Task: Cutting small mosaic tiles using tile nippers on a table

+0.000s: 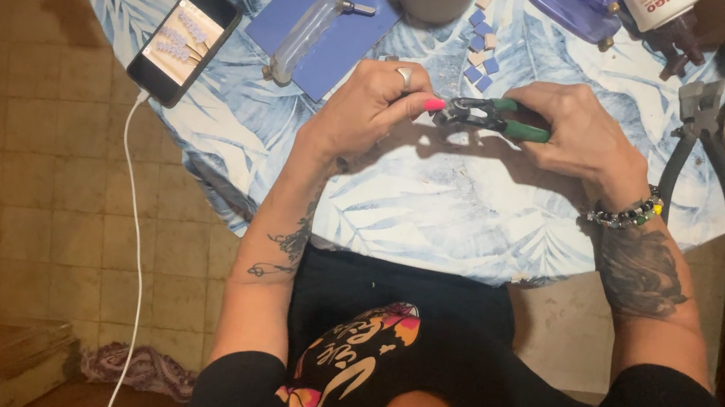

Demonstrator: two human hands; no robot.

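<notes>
Green-handled nippers (490,116) — right hand (574,135) gripping, left hand (372,109) pinching at tip

Green-handled nippers (490,115) over a blue-and-white leaf-patterned tablecloth (439,205), blue card (353,11).

Both hands, left hand (375,105) and right hand (575,130), on green-handled nippers (490,115) over leaf-print tablecloth (437,215).

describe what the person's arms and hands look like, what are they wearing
Both arms are bare below short black sleeves. The left hand has a silver ring and pink nail polish; its forearm bears a dark tattoo. The right hand has a beaded bracelet at the wrist above a large dark tattoo.
</notes>
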